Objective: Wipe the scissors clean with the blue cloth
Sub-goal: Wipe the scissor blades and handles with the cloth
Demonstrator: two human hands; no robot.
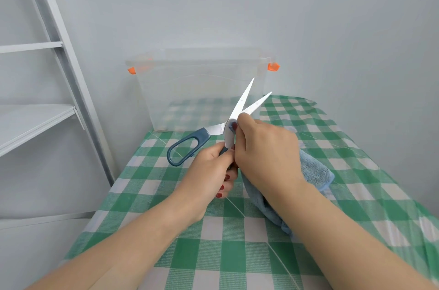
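Note:
The scissors point(240, 109) have steel blades and dark blue handles, and they are held open above the table with the blades pointing up and away. My left hand point(211, 168) grips one handle from below; the other handle loop point(184, 147) sticks out free to the left. My right hand point(266, 149) holds the blue cloth point(313, 171) and presses a bit of it against the pivot where the blades cross. Most of the cloth hangs under my right wrist.
A green and white checked tablecloth point(237, 254) covers the table. A clear plastic box point(202, 90) with orange clips stands at the back against the wall. A grey shelf frame point(59, 52) stands to the left of the table.

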